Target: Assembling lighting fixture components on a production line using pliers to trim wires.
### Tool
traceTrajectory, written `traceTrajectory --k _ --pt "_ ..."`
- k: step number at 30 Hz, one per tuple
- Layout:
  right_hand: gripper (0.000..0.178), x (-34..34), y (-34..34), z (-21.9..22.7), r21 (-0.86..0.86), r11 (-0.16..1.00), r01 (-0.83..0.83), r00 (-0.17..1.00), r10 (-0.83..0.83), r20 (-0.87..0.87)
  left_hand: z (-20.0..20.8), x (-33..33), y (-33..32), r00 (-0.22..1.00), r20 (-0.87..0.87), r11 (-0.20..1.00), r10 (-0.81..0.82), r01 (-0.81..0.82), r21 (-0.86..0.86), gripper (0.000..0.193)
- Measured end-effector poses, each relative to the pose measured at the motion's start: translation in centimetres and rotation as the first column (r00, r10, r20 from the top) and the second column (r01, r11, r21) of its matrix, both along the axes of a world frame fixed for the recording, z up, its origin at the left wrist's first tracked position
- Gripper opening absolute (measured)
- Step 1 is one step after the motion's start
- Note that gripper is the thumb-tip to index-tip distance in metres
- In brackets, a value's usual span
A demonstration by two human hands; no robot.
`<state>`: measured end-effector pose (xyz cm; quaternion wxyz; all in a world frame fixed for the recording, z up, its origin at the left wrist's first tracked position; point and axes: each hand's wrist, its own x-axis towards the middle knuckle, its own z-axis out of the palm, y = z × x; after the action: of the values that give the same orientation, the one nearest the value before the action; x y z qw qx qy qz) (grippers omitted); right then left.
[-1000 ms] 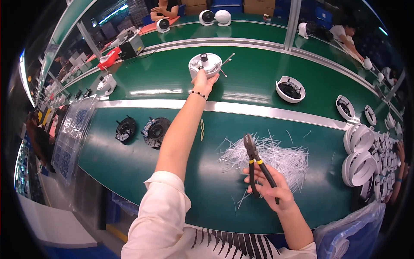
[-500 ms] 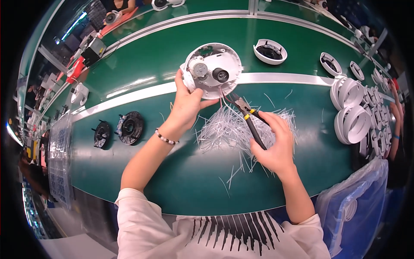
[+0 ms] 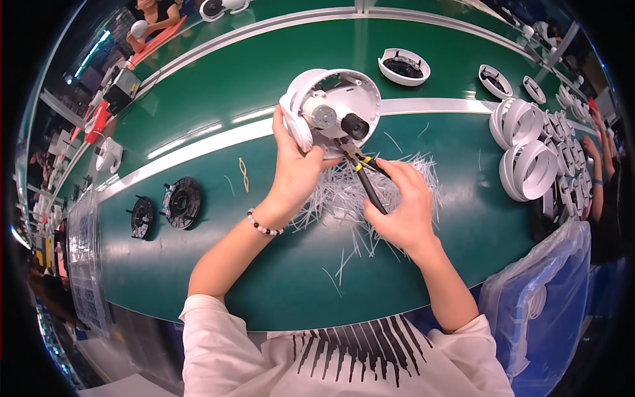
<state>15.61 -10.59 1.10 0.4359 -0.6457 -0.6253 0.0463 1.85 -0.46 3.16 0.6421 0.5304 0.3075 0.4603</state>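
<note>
My left hand (image 3: pixel 296 171) is closed round the left lower edge of a white round camera housing (image 3: pixel 360 98), raised over the table and tilted. Inside the housing sit a silvery round motor (image 3: pixel 324 116) and a black lens (image 3: pixel 356 126). My right hand (image 3: pixel 405 206) grips pliers (image 3: pixel 372 190) with black handles and yellow bands. Their jaws reach in at the housing's lower rim, below the lens; what lies between them is too small to make out. Under both hands spreads a pile of thin white plastic strips (image 3: pixel 334 193).
Left on the green table (image 3: pixel 278 291) lie two black round parts (image 3: pixel 182 203) and a yellow band (image 3: pixel 244 175). White rings (image 3: pixel 529 172) are stacked at the right. Beyond the pale strip stands a white shell (image 3: pixel 404 67). A plastic-lined blue bin (image 3: pixel 539 311) stands lower right.
The housing has tilted, its lens now turned more to the lower right. The pliers' jaws have moved up-left into its lower rim. The whole view has shifted slightly.
</note>
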Motion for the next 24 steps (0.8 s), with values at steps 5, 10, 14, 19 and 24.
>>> traceTrajectory --k 5,10,14,19,24 --pt "0.048 0.2 0.0 -0.1 -0.019 1.0 0.01 0.999 -0.011 -0.033 0.1 0.3 -0.2 1.0 0.002 1.0 -0.009 0.009 -0.005 0.076" --pt "0.046 0.2 0.1 -0.1 -0.017 1.0 0.002 0.998 -0.004 -0.068 -0.1 -0.1 0.6 0.999 0.009 0.999 0.034 -0.034 -0.011 0.075" --pt "0.046 0.2 0.0 0.0 -0.028 1.0 0.011 0.999 -0.012 -0.031 -0.2 -0.2 0.6 0.999 0.018 0.999 0.035 -0.035 -0.017 0.075" --pt "0.044 0.2 0.0 -0.1 -0.006 1.0 0.004 1.0 -0.004 -0.004 -0.3 -0.1 0.7 1.0 0.01 1.0 0.019 -0.019 -0.018 0.076" --pt "0.042 -0.1 -0.2 0.8 -0.127 0.992 -0.016 0.996 0.005 -0.083 -0.4 -0.3 0.7 0.999 -0.02 0.999 0.035 -0.036 -0.005 0.077"
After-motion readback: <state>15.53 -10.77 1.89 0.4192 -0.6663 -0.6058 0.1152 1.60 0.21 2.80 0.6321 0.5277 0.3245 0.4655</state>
